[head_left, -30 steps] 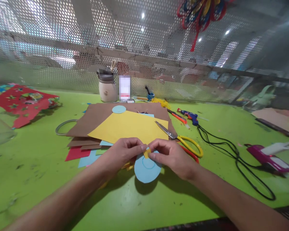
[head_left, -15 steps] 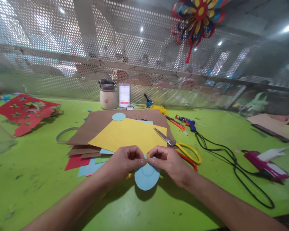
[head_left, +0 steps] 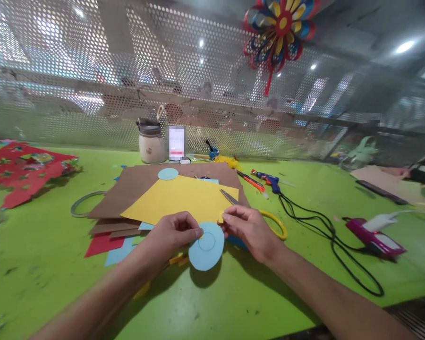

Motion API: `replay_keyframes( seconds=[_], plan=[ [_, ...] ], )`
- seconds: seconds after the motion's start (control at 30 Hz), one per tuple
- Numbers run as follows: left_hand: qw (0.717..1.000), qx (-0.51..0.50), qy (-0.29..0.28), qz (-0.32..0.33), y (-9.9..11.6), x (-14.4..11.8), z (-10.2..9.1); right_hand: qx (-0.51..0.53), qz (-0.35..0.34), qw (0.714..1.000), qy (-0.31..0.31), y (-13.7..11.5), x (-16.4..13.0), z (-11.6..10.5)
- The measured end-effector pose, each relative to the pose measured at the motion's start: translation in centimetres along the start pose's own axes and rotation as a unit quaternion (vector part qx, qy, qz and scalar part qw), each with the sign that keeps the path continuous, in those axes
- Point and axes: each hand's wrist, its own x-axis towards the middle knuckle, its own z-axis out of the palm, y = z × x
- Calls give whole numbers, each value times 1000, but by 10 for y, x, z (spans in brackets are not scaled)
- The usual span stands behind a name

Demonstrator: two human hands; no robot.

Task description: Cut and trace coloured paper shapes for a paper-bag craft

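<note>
My left hand [head_left: 173, 236] is closed, its thumb and fingers pinching the upper left edge of a light blue paper disc [head_left: 205, 259]. A smaller circle is drawn on the disc, and a tiny yellow bit shows by my thumb. Just to the disc's right, my right hand [head_left: 251, 231] pinches a small yellow paper piece [head_left: 221, 217]. Scissors with a yellow handle [head_left: 278, 225] lie partly hidden behind that hand. Beyond both hands a yellow paper sheet [head_left: 173, 198] rests on brown sheets [head_left: 127, 182]. Yellow paper strips [head_left: 177, 259] lie beside my left wrist.
A glue gun [head_left: 269, 179] with a black cord and a purple power strip [head_left: 371, 238] are on the right. An orange cutter [head_left: 253, 182], a jar [head_left: 151, 144] and a lit phone [head_left: 177, 141] stand or lie at the back. Red cut paper [head_left: 24, 172] is at left.
My hands were together at the disc's top edge and are now apart. The right hand has drawn away with the yellow piece; the left keeps the disc, now tilted. The view has shifted slightly right.
</note>
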Motion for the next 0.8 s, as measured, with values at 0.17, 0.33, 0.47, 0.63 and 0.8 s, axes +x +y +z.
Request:
replay_keyframes(
  seconds=[0.17, 0.33, 0.47, 0.63, 0.8],
  plan=[
    [1000, -8, 23, 9, -2, 4, -4, -10, 0, 1000, -4, -3, 1, -3],
    [998, -32, 57, 13, -4, 7, -11, -60, 5, 998, 2, 0, 6, -8],
    [997, -40, 68, 7, -2, 9, -13, -135, 10, 991, -10, 1, 9, -10],
    [994, -90, 64, 1, 1, 9, -12, -260, 12, 965, -28, 1, 6, -12],
    [994, -92, 66, 10, -1, 9, -12, -328, -13, 945, 18, -4, 5, -16]
  ],
)
